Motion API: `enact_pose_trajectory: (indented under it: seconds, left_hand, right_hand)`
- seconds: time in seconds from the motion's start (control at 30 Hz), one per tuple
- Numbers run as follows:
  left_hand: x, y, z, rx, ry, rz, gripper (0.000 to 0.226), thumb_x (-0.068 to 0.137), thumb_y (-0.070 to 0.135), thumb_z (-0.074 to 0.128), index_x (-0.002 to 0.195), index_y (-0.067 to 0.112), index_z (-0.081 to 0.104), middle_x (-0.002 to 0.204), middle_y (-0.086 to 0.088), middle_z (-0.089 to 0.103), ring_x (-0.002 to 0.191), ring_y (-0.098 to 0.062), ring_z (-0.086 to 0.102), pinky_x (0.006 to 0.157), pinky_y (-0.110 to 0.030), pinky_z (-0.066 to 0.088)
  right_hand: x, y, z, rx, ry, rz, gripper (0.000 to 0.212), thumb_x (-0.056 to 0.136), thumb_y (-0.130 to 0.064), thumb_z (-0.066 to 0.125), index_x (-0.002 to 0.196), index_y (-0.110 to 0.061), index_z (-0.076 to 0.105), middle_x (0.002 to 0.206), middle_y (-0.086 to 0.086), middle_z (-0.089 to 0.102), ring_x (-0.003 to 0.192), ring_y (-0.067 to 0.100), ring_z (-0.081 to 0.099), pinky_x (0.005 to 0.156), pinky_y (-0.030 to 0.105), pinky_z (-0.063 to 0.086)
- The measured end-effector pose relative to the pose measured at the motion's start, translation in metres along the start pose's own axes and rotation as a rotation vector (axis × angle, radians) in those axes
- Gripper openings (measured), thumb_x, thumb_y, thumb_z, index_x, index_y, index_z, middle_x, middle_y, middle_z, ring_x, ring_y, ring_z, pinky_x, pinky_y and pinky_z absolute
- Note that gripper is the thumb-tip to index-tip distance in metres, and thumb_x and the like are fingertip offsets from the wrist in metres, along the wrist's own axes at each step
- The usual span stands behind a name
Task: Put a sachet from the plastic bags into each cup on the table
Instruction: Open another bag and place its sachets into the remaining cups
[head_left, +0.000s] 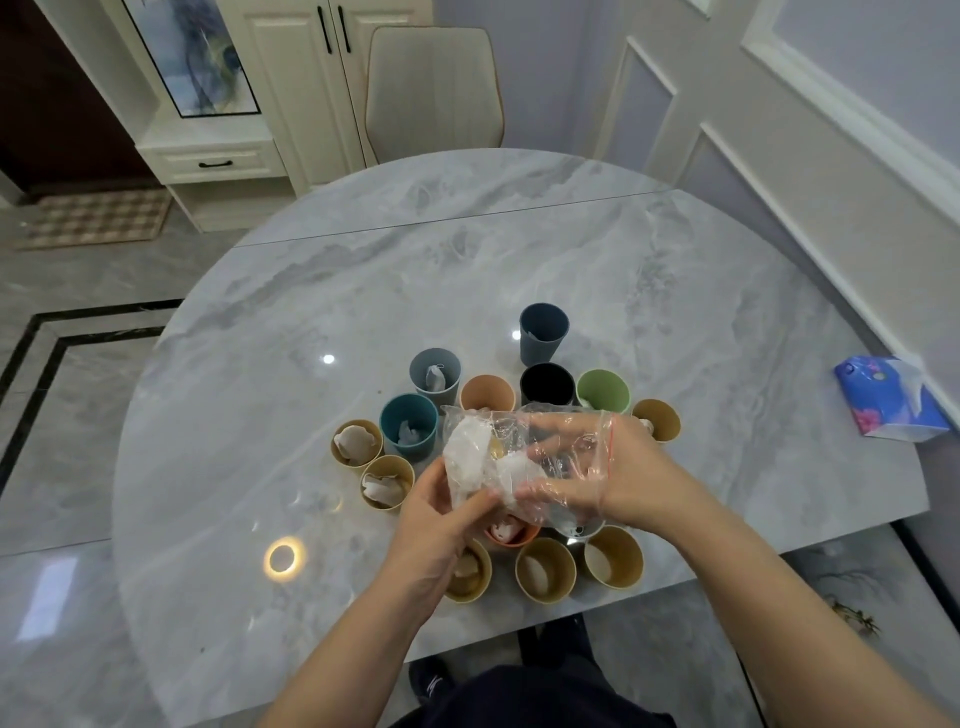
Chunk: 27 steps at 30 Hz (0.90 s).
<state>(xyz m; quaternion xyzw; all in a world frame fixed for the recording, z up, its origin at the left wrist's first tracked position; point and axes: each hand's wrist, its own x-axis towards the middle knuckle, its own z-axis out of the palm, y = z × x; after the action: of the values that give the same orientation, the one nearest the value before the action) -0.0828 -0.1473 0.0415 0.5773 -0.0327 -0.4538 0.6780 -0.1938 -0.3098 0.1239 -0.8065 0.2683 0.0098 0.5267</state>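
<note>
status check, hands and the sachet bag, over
Left hand grips clear plastic bag from below. Right hand reaches inside among white sachets. Peach plastic cup looks unfilled. Nothing blocking.

orange cup (511, 535) mostly hidden under hands, black cup (546, 383) contents unclear

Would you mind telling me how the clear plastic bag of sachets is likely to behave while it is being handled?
The plastic bag looks thin and crumpled, so it is probably floppy and will sag. The white sachets inside look small, so it is likely light. Its glossy film may slip, which may be why both the left hand and right hand are on it.
</note>
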Motion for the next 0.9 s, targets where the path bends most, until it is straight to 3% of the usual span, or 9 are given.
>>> enact_pose_trajectory:
  seconds: [0.07, 0.17, 0.23, 0.33, 0.47, 0.57, 0.7, 0.9]
  left_hand:
    - [-0.001, 0.001, 0.0, 0.064, 0.003, 0.022, 0.064, 0.068, 0.024, 0.085, 0.128, 0.028, 0.063, 0.123, 0.003, 0.072, 0.114, -0.019, 0.07, 0.09, -0.043, 0.061]
    - [-0.003, 0.003, 0.003, 0.008, -0.017, 0.02, 0.059, 0.07, 0.019, 0.081, 0.125, 0.024, 0.063, 0.119, 0.001, 0.075, 0.111, -0.02, 0.072, 0.086, -0.038, 0.061]
    - [-0.005, 0.004, 0.005, -0.052, -0.018, 0.002, 0.058, 0.073, 0.015, 0.079, 0.128, 0.022, 0.061, 0.121, -0.002, 0.074, 0.11, -0.021, 0.072, 0.08, -0.034, 0.062]
    - [-0.006, 0.004, 0.006, -0.115, -0.014, -0.016, 0.048, 0.085, 0.005, 0.071, 0.127, 0.022, 0.059, 0.122, -0.003, 0.073, 0.109, -0.023, 0.073, 0.076, -0.031, 0.063]
    - [-0.008, 0.005, 0.009, -0.169, -0.01, -0.036, 0.041, 0.092, 0.002, 0.064, 0.128, 0.021, 0.058, 0.118, -0.005, 0.075, 0.104, -0.027, 0.074, 0.073, -0.031, 0.064]
    - [-0.009, 0.003, 0.008, -0.16, 0.001, -0.04, 0.041, 0.092, 0.004, 0.065, 0.129, 0.019, 0.058, 0.113, -0.004, 0.077, 0.103, -0.026, 0.075, 0.071, -0.029, 0.064]
    - [-0.009, -0.002, 0.004, -0.199, 0.021, -0.056, 0.045, 0.09, 0.007, 0.067, 0.133, 0.014, 0.057, 0.116, -0.009, 0.076, 0.102, -0.026, 0.075, 0.07, -0.028, 0.064]
    - [-0.005, -0.01, -0.008, -0.356, 0.055, -0.097, 0.046, 0.094, 0.001, 0.06, 0.138, 0.009, 0.053, 0.12, -0.014, 0.074, 0.1, -0.024, 0.075, 0.07, -0.026, 0.063]
  right_hand:
    - [0.002, 0.003, 0.002, -0.031, 0.028, -0.014, 0.05, 0.074, -0.026, 0.087, 0.119, -0.037, 0.067, 0.092, -0.028, 0.068, 0.086, -0.019, 0.064, 0.07, 0.003, 0.05]
    - [0.004, 0.005, 0.004, -0.021, 0.075, 0.017, 0.044, 0.077, -0.017, 0.085, 0.118, -0.027, 0.071, 0.095, -0.02, 0.069, 0.085, -0.007, 0.067, 0.072, 0.008, 0.054]
    - [0.006, 0.01, 0.005, -0.094, 0.08, -0.008, 0.034, 0.081, -0.02, 0.082, 0.113, -0.029, 0.075, 0.1, -0.016, 0.072, 0.09, -0.001, 0.069, 0.079, 0.014, 0.057]
    - [0.004, 0.012, 0.008, -0.162, 0.074, -0.085, 0.017, 0.088, -0.021, 0.074, 0.103, -0.029, 0.077, 0.092, -0.025, 0.067, 0.09, -0.006, 0.066, 0.077, 0.01, 0.053]
    - [0.003, 0.017, 0.008, -0.191, 0.081, -0.056, 0.017, 0.097, -0.019, 0.062, 0.1, -0.035, 0.066, 0.088, -0.024, 0.064, 0.084, -0.001, 0.064, 0.071, 0.011, 0.051]
    - [-0.001, 0.019, 0.006, -0.107, 0.114, -0.045, 0.021, 0.098, -0.015, 0.06, 0.102, -0.033, 0.069, 0.094, -0.014, 0.073, 0.089, 0.006, 0.071, 0.079, 0.029, 0.062]
    - [-0.015, 0.017, -0.004, -0.008, 0.19, -0.082, 0.033, 0.1, -0.008, 0.054, 0.119, -0.028, 0.072, 0.102, -0.006, 0.076, 0.095, 0.016, 0.073, 0.083, 0.041, 0.062]
    - [-0.048, 0.025, -0.024, 0.264, 0.42, -0.008, 0.035, 0.097, 0.006, 0.05, 0.095, -0.013, 0.079, 0.091, 0.004, 0.079, 0.082, 0.018, 0.077, 0.078, 0.027, 0.062]
